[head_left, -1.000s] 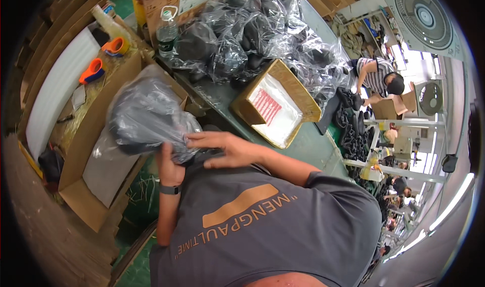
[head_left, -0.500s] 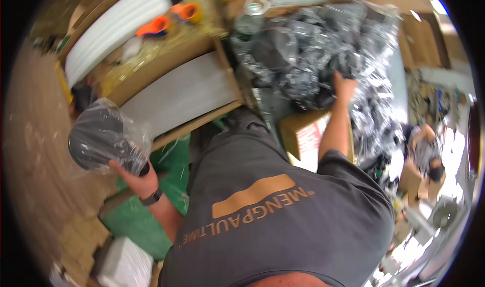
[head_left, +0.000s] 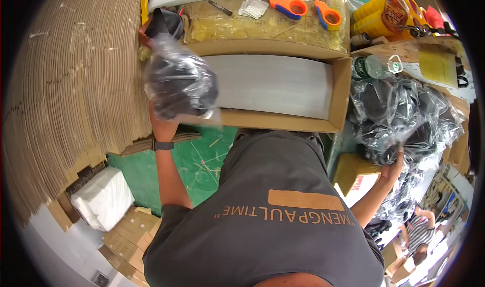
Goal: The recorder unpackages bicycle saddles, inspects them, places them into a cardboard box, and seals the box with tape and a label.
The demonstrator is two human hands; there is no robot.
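Note:
My left hand [head_left: 164, 124] is closed on a clear plastic bag with a dark rounded item [head_left: 184, 85] in it. The bagged item is held up at the left end of a long open carton [head_left: 283, 120], and blur hides its exact kind. White foam sheet [head_left: 273, 85] lies inside the carton. On the right, my right hand [head_left: 392, 168] is at the near edge of a heap of black items in clear plastic [head_left: 399, 102]. Its fingers are bent against one bagged black item [head_left: 419, 140], and part of them is hidden by plastic.
Stacked flat cardboard [head_left: 76, 85] fills the left side. Beyond the carton, two orange tape dispensers [head_left: 290, 7] lie on a taped surface. A clear bottle [head_left: 369, 67] and yellow rolls [head_left: 379, 16] stand at the back right. Another person [head_left: 420, 231] is at the lower right.
The view has swung left, bringing the carton to the middle. My left hand has brought the bagged item to the carton's left end. My right hand stays at the heap.

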